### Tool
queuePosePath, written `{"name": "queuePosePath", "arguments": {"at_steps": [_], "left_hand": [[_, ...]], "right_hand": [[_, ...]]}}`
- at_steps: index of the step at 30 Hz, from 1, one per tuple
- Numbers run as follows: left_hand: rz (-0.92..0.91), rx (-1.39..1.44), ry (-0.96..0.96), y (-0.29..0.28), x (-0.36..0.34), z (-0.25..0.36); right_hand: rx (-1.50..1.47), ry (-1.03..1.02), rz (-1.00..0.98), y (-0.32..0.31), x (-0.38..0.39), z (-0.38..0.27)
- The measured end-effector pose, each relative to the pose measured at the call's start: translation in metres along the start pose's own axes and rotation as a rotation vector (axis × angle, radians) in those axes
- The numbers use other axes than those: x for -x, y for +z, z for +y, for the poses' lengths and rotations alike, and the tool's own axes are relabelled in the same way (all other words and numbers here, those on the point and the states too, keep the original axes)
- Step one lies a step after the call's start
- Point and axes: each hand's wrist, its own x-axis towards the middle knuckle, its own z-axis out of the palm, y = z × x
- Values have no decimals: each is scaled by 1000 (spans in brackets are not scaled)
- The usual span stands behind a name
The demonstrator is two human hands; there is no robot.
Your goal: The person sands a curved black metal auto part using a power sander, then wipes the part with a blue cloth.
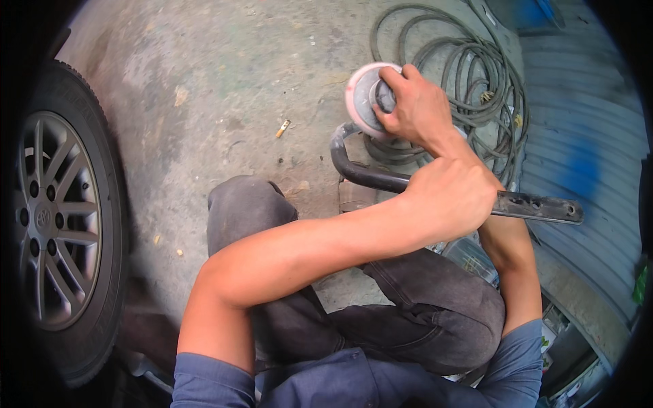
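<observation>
My right hand [420, 105] grips the dark knob of a round, grey sanding pad [362, 92] with a pink rim, held at the bent tip of a black metal bar [369, 174]. The pad's contact with the bar is unclear. My left hand [450, 192] is closed round the bar's straight part, in front of my right forearm. Past that fist, the bar's flat end with holes sticks out to the right. The bent tip looks grey and scuffed.
Coiled grey hose [490, 75] lies behind the pad on the concrete floor [238, 81], near a cigarette butt [283, 128]. A vehicle wheel [64, 224] stands at the left. Corrugated metal sheeting [578, 102] runs along the right, with blue patches. My bent legs are below the bar.
</observation>
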Motion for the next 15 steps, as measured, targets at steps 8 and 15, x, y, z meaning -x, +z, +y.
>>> {"name": "queuePosePath", "arguments": {"at_steps": [8, 15], "left_hand": [[89, -27, -29, -1, 9, -11], [115, 8, 24, 1, 0, 0]], "right_hand": [[-36, -26, -34, 13, -7, -14], [17, 52, -53, -6, 4, -5]]}}
